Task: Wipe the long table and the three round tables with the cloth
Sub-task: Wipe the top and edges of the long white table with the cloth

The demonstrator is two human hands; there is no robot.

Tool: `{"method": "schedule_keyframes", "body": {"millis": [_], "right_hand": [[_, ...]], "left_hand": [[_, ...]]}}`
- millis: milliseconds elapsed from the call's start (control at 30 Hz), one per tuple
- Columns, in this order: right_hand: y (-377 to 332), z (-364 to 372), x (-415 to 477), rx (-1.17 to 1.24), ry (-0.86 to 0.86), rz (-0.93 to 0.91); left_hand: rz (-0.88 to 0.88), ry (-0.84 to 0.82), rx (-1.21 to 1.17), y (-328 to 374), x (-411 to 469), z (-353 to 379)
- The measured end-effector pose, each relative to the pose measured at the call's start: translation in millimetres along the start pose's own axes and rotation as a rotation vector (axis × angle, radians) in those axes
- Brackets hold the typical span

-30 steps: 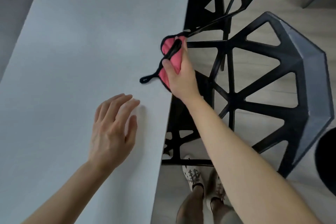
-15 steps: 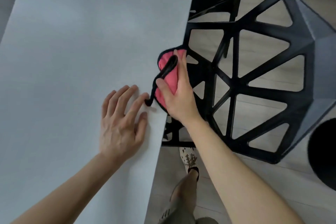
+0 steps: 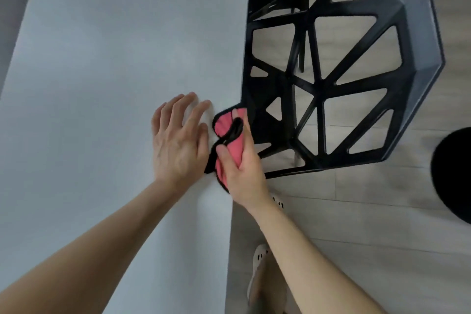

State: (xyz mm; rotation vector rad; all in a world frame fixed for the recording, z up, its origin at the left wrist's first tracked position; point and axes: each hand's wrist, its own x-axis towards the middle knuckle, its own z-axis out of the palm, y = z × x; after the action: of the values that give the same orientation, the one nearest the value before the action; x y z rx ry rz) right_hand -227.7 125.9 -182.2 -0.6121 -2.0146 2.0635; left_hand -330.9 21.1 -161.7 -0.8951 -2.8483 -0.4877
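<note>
The long white table [image 3: 107, 64] fills the left of the head view. My right hand [image 3: 242, 168] grips a pink cloth with black trim [image 3: 226, 125] at the table's right edge, thumb on the cloth and fingers wrapped behind it. A black loop of the cloth hangs by the thumb. My left hand [image 3: 178, 143] lies flat on the tabletop with straight fingers, just left of the cloth and nearly touching it.
A black chair with a geometric open frame [image 3: 356, 71] stands right beside the table's edge. A dark round object [image 3: 456, 176] shows at the right border. Pale wood floor [image 3: 356, 237] and my shoes [image 3: 260, 257] lie below.
My right hand has slid the cloth along the table's edge toward me. My left hand stays flat on the table and is now right next to the cloth.
</note>
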Motion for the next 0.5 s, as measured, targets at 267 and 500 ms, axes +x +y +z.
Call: {"method": "schedule_keyframes", "body": {"millis": [267, 500], "right_hand": [[4, 6, 19, -0.070, 0.133, 0.047], [22, 9, -130, -0.050, -0.028, 0.066]], "left_hand": [[-0.001, 0.034, -0.097, -8, -5, 4], [-0.025, 0.049, -0.230, -4, -69, -24]]}}
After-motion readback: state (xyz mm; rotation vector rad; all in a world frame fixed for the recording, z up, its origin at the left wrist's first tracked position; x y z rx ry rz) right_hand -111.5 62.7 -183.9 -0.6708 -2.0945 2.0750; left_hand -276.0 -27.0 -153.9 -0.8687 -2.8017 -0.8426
